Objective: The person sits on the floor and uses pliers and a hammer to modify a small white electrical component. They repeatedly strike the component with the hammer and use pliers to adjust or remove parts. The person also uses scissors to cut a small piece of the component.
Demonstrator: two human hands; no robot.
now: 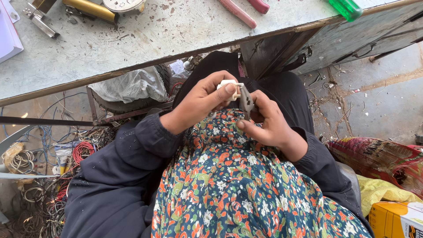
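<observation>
Your left hand (200,103) grip is closed around a small white plastic plug (229,86); your right hand (266,123) grip pinches slim grey metal pliers (246,102) against it.

A small white plastic part (230,87) is sitting mostly hidden in the left hand (203,100), only its top edge showing above the thumb. A grey metal tool (246,102) is leaning against it, tips upward, gripped by the right hand (267,123) over the lap.

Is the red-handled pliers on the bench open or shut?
Open, it seems: the two handles of the pliers spread apart on the workbench. The jaws are out of view.
</observation>
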